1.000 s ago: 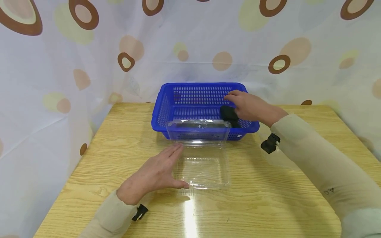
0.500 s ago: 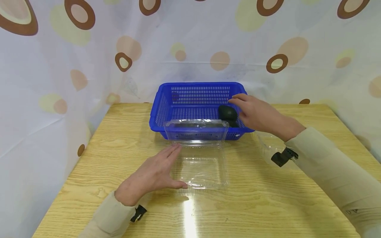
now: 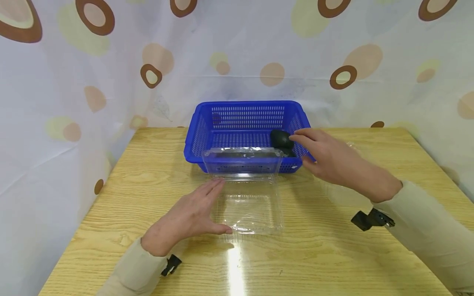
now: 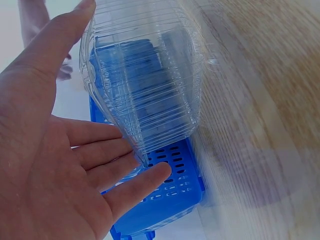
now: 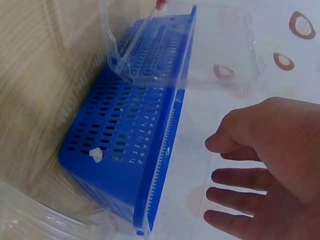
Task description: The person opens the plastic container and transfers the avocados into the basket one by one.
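My left hand [image 3: 187, 218] spans the left side of a clear plastic clamshell box [image 3: 249, 211]. Its thumb is at the front rim and its straight fingers reach the hinge side. The lid [image 3: 242, 162] stands raised and overlaps the basket's front. In the left wrist view the fingers [image 4: 107, 152] lie along the box wall. My right hand [image 3: 329, 158] hovers over the right front corner of a blue basket [image 3: 246, 113], fingers spread and holding nothing. Inside the basket, dark green avocados [image 3: 280, 139] lie at the right, the lower one partly hidden.
Another clear plastic container [image 3: 344, 195] stands on the wooden table [image 3: 155, 164] at the right, partly behind my right arm. A patterned curtain [image 3: 237, 49] hangs behind the basket and along the left side.
My right hand has drawn back from over the basket, moving right and toward me, without an avocado. The upper avocado now shows more fully. The left hand stays at the box.
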Demonstrator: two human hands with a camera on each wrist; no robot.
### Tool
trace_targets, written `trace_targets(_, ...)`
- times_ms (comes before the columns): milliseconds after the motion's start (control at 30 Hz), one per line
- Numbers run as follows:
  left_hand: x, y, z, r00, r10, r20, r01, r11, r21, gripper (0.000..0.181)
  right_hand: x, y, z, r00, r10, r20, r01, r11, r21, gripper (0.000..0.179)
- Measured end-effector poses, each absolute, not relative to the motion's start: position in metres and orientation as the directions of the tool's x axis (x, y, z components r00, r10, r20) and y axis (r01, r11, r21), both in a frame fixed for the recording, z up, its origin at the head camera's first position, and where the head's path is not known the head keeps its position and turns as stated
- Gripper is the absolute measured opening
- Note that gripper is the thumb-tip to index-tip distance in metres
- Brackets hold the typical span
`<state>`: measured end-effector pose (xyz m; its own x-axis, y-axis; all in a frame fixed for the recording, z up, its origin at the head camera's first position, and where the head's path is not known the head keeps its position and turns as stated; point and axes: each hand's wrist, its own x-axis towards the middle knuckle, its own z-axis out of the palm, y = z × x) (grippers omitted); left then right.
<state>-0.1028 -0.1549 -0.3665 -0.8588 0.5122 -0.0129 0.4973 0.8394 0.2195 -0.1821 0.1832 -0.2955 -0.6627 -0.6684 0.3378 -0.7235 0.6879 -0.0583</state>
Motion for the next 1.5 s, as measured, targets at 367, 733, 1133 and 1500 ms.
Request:
trace_targets(367,-0.102,-0.156,-0.365,-0.856,0.517,-0.006,0.505,0.840,0.200,0.120,-0.145,0.184,-0.310,-0.636,-0.686,0.353,-0.740,0.672,-0.029,0.048)
trace_targets(733,-0.102,-0.157,-0.365,-0.859,0.511,0.004,0.500,0.838,0.217,0.120,-0.116,0.161,-0.330,-0.680,-0.719,0.144,-0.733,0.670,-0.115,0.054)
trace_targets(1133,-0.102,-0.157,-0.367,-0.856,0.516,0.019,0.505,0.830,0.235,0.119,-0.111,0.147,-0.352,-0.679,-0.727,0.105,-0.732,0.660,-0.168,0.087)
trace_targets(1500,-0.101,-0.156,-0.366,-0.860,0.510,0.011,0.498,0.836,0.230,0.119,-0.116,0.141,-0.370,-0.689,-0.719,0.096,-0.718,0.657,-0.229,0.098)
